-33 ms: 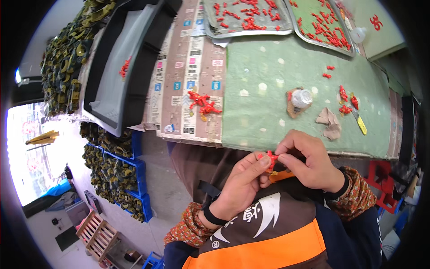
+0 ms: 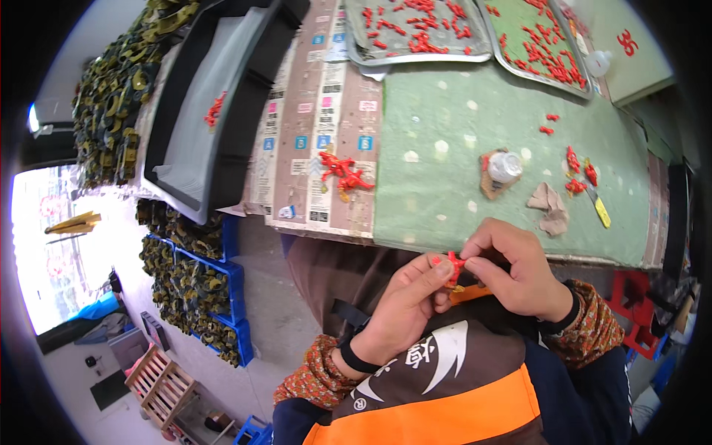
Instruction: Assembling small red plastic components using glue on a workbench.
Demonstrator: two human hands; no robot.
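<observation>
In front of my apron, a small red plastic figurine [image 2: 455,275] with a yellowish bit at its lower end is pinched between the thumb and fingers of my left hand [image 2: 404,308]. My right hand [image 2: 515,273] closes its thumb and index finger on the figurine's upper right part; its exact grip is partly hidden. Beyond my hands, a crumpled beige cloth [image 2: 550,209] lies on the green table cover [image 2: 430,200]. To its right are a yellow-handled knife [image 2: 602,213] and red figurine parts [image 2: 573,159]. Larger red figurines [image 2: 345,174] rest on the cardboard to the left.
A clear jar [image 2: 505,167] stands on a brown pad. Two metal trays [image 2: 423,58] of red parts sit at the back. Left is a black bin [image 2: 241,141] holding a red piece. Blue crates [image 2: 236,293] of dark green and tan parts stand below; a red stool [image 2: 636,315] is right.
The table and its contents sit slightly lower and further right in the picture. Both hands keep the same hold on the figurine.
</observation>
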